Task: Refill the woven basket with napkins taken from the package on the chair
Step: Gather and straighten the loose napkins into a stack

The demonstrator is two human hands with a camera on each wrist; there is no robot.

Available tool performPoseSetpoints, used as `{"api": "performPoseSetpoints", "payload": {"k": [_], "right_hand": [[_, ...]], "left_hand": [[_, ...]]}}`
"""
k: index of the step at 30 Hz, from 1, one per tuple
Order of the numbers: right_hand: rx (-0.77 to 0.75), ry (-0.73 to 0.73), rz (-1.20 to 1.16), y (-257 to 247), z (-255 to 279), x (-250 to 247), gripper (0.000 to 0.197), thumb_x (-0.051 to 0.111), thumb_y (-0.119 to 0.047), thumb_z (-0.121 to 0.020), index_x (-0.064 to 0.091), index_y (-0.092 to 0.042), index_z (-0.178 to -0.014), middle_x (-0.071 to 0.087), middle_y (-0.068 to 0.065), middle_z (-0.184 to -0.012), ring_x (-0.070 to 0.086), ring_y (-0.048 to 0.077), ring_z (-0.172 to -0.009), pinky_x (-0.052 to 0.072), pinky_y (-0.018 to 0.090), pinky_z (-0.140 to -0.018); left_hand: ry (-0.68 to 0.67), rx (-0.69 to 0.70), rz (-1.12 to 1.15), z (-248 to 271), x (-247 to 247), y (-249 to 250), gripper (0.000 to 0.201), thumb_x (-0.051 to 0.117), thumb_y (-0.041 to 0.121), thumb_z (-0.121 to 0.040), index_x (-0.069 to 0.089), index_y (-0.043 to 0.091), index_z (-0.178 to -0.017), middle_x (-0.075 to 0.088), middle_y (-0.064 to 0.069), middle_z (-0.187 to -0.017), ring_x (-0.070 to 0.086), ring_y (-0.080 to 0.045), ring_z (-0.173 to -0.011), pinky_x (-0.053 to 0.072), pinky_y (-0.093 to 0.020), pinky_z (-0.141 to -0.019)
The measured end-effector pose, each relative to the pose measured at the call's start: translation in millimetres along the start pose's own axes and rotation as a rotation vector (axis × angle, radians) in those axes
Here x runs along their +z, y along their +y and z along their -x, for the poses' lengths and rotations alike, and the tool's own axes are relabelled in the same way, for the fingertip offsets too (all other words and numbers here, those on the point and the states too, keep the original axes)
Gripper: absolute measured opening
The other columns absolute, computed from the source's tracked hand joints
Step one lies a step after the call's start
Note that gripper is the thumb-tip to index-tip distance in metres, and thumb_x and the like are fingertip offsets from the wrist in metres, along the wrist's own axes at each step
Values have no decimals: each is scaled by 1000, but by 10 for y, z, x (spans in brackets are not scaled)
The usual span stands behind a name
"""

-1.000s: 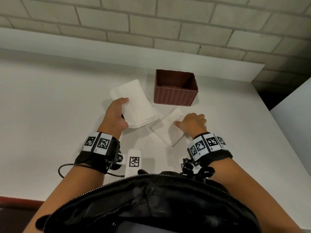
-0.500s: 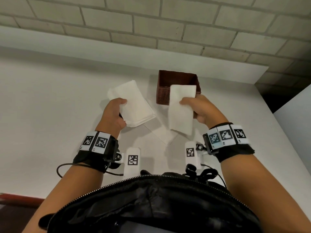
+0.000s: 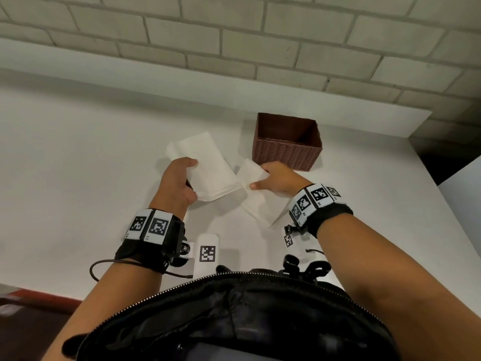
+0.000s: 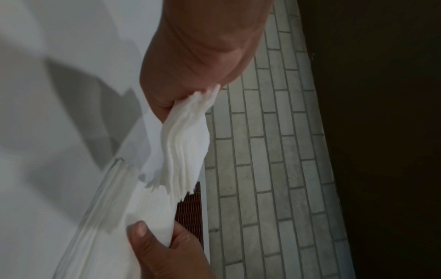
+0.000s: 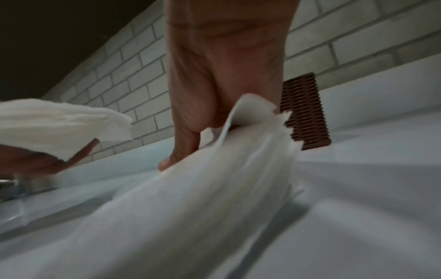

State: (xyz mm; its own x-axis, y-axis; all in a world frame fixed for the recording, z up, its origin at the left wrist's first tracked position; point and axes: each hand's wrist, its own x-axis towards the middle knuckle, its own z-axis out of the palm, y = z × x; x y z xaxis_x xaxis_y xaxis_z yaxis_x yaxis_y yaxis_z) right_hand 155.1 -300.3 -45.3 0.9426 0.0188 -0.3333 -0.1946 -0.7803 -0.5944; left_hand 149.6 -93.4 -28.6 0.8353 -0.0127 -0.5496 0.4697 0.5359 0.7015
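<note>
The brown woven basket (image 3: 286, 152) stands on the white table (image 3: 78, 165), and I see only dark walls inside it. My left hand (image 3: 187, 173) grips a thick stack of white napkins (image 3: 205, 165) held just above the table, left of the basket. In the left wrist view the stack (image 4: 186, 147) fans out from that hand (image 4: 190, 66). My right hand (image 3: 260, 177) is low, just in front of the basket, pinching the top napkin (image 3: 251, 173) of a small pile on the table. The right wrist view shows the thumb (image 5: 176, 151) on that napkin (image 5: 238, 151), whose edge curls up.
A brick wall (image 3: 234, 35) and a white ledge (image 3: 182, 84) close off the back. The table's right edge (image 3: 426, 178) drops into a dark gap, with another white surface (image 3: 466, 194) beyond. A black bag (image 3: 234, 308) hangs at my front.
Half a second ago my right hand held a napkin up in front of the basket. It is now back down at the pile on the table. The left hand has kept its stack.
</note>
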Motion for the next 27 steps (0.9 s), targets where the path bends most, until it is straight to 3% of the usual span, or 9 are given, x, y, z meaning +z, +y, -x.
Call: {"api": "performPoseSetpoints", "payload": {"k": [4,7,11,14,16,20,23,25,27], "right_hand": [[31,40,223,-8,-19,51,63,65,-52,-78,56,-7,-122,62,9,-121,57,27,-113,44,31,-84],[76,27,416,-41,3,104,74,66,-54,-76,49,-5,-128,58,11,-127,55,29,-114,47,35,-91],[108,-1,406,-105,42,169,63,63,-41,-85,47,4,-127,56,16,-129,54,29,-117,43,31,-94],[151,-31,340,-140,115,115,62,60,-33,-89,41,3,-135,51,15,-137,50,29,-125,41,31,-99],[143,-1,303,-197,178,-6,55,60,-27,-89,43,1,-134,52,15,-136,51,29,-122,42,32,-95],[-37,146,19,-398,344,-303,43,67,-24,-84,55,-8,-122,62,6,-117,58,21,-99,44,27,-78],[-123,142,-364,-517,455,-328,34,70,-27,-82,56,-12,-109,64,-4,-98,61,13,-86,50,25,-71],[-95,151,-467,-515,453,-210,32,65,-27,-86,54,-12,-111,62,-2,-97,61,16,-90,51,25,-70],[-67,221,-359,-461,424,-83,34,56,-27,-92,53,-6,-119,58,3,-104,56,20,-94,44,25,-67]], "left_hand": [[16,7,-12,-15,-55,9,16,50,0,-87,57,14,-84,61,-5,-85,58,-26,-78,51,-43,-69],[35,-4,-47,-68,-70,-16,19,48,-6,-85,57,11,-84,61,-7,-88,58,-26,-80,48,-50,-90],[86,33,-140,-125,-35,-56,31,44,-10,-87,53,4,-114,58,-12,-111,57,-27,-87,44,-46,-94],[83,108,-237,-144,-8,-98,45,38,-11,-89,44,4,-132,58,-7,-97,54,-26,-90,44,-40,-89],[89,170,-300,-136,-4,-119,46,35,-11,-90,43,4,-132,53,-3,-85,53,-19,-78,41,-36,-84],[60,175,-327,-103,50,-173,39,44,-2,-92,45,2,-131,56,-5,-89,54,-28,-98,42,-37,-84],[-52,102,-292,-37,147,-250,34,52,5,-91,53,5,-126,64,-9,-102,59,-28,-98,49,-39,-79],[-155,72,-214,11,229,-308,25,54,8,-90,60,9,-114,67,-12,-106,63,-30,-97,54,-43,-81],[-148,39,-101,59,313,-346,17,49,16,-95,60,10,-106,67,-10,-100,63,-30,-93,53,-46,-81]]}}
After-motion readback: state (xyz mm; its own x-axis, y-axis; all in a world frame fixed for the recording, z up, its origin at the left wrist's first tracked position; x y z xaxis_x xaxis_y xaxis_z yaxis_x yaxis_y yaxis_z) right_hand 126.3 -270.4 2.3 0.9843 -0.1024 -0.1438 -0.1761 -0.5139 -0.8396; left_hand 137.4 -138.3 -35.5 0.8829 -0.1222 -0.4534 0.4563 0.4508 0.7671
